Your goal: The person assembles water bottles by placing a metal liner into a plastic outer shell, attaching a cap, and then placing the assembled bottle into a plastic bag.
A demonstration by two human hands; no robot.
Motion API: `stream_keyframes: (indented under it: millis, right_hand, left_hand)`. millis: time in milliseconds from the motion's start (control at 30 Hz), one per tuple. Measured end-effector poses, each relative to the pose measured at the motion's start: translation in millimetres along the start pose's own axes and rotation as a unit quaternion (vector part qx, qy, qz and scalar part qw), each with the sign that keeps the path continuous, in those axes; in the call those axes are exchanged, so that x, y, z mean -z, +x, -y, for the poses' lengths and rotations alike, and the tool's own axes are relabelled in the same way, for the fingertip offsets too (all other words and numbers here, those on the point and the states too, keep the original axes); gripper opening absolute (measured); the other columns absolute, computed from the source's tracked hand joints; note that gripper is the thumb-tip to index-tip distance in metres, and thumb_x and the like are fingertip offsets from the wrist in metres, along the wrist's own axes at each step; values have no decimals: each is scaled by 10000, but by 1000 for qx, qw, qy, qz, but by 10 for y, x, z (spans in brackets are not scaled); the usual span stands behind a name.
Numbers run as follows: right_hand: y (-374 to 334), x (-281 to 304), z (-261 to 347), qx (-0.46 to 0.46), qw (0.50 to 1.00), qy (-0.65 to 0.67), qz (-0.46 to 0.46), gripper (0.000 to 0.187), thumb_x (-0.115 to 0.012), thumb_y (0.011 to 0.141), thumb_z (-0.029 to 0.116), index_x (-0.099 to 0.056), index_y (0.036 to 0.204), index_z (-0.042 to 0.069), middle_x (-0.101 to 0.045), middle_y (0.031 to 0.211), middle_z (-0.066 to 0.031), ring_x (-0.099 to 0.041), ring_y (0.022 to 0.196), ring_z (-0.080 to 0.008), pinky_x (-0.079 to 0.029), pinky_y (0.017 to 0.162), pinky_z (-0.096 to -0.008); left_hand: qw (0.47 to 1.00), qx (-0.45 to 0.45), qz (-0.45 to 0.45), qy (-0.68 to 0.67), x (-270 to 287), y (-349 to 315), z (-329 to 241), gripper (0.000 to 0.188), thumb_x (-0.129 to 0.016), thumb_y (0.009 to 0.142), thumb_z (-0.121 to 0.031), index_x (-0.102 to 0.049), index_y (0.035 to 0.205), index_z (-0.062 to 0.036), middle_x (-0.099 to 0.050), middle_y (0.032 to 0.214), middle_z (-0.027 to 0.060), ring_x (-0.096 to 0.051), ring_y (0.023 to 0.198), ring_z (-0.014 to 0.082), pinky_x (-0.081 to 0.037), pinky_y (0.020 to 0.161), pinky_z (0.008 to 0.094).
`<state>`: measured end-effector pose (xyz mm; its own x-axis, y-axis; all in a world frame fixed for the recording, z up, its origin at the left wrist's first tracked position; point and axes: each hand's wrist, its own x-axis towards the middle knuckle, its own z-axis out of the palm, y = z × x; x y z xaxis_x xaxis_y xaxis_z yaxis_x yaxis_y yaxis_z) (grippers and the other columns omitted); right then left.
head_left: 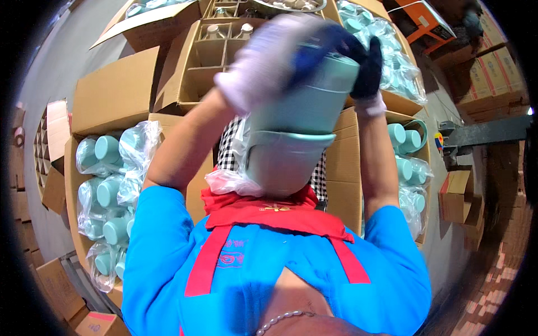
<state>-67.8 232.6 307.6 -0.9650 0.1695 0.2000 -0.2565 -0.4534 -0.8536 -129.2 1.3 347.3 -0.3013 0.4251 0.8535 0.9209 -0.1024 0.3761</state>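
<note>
A stack of teal plastic containers (pixel 291 159), wide and smooth with rolled rims, leans away from my chest over my lap. Clear plastic film (pixel 235 182) bunches around its near end. Across the upper left of the stack lies my left hand (pixel 280 61), in a white and dark blue glove; motion smears its fingers, so their grip is hidden. My right hand (pixel 367 70), in a dark glove with a pale cuff, curls around the right side of the top container near its far rim.
Open cartons hold bagged teal cups at left (pixel 115 193) and right (pixel 412 168). Ahead, a divided carton (pixel 204 53) holds glass bottles (pixel 245 32), with a round metal tray (pixel 291 4) beyond. An orange metal frame (pixel 417 25) stands far right, above stacked boxes (pixel 493 75).
</note>
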Motion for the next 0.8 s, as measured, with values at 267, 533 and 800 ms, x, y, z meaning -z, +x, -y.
stream_keyframes:
  millis: [267,533,800]
  right_hand:
    - [-382,-259,171,-92,984,19,149,695,-349,1045,514,-528,1349,-84,-527,1412,-224,-566,1252,-280,-407,1112,-407]
    - [-697,-981,1200,-81,767,-618,151,204,-640,939,94,-680,1087,-41,-694,1142,-133,-646,1060,-182,-492,958,-299]
    - [-1051,-965,1517,-12,623,-743,243,461,-775,792,77,-647,1235,55,-677,1110,-158,-694,1017,-277,-541,897,-347]
  left_hand:
    - [980,-50,150,-123,291,-113,-33,306,-614,884,-239,-714,1108,-57,-676,1232,134,-623,1160,318,-466,1006,408]
    - [841,362,-101,-389,346,-1037,472,577,-630,969,-280,-439,1450,-24,-511,1448,156,-509,1316,232,-355,1140,363]
    - [770,480,-43,-419,203,-1171,728,270,-586,991,-281,-691,947,-36,-707,896,52,-645,800,127,-529,777,304]
